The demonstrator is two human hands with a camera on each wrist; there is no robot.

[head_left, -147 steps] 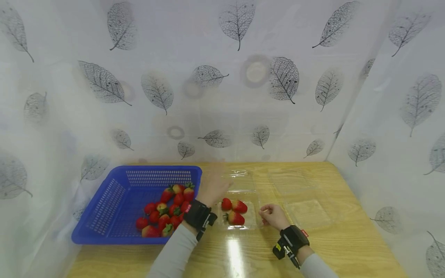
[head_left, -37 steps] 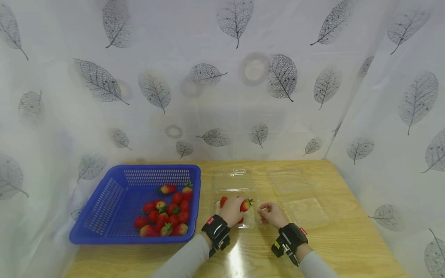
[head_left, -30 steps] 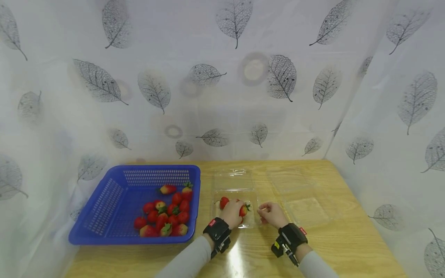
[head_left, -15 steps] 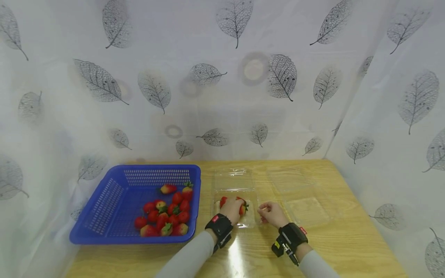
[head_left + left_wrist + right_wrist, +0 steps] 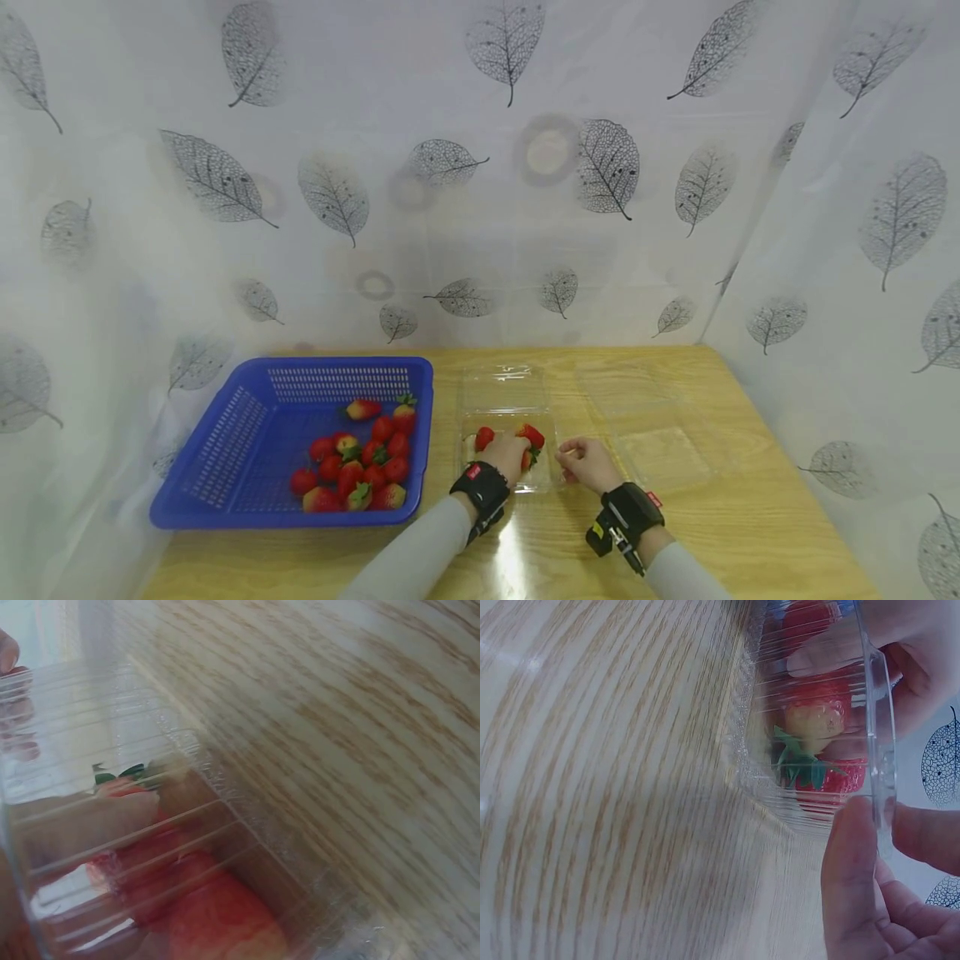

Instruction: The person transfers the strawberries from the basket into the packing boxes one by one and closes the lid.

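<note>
A clear plastic clamshell box (image 5: 543, 482) lies with its lid (image 5: 504, 390) folded back, strawberries inside. Reaching into it, my left hand (image 5: 506, 457) grips a strawberry (image 5: 810, 724) with green leaves, partly covered by the fingers. Another strawberry (image 5: 484, 437) shows left of the hand, and a further strawberry (image 5: 532, 434) lies at the back right of the box. My right hand (image 5: 591, 464) pinches the box's right rim between thumb and finger, as the right wrist view shows. Through the ridged wall, the left wrist view shows a large strawberry (image 5: 225, 922); the box's floor is mostly hidden.
A blue perforated basket (image 5: 247, 518) with several strawberries (image 5: 350, 477) stands at the left. To the right lies a second clear clamshell box (image 5: 667, 454), its lid folded back. A leaf-patterned curtain (image 5: 480, 242) surrounds the wooden table (image 5: 750, 533).
My left hand has come from above the box's left edge into the box with a strawberry. Within the last second it shifts slightly right and the strawberry turns. My right hand stays put.
</note>
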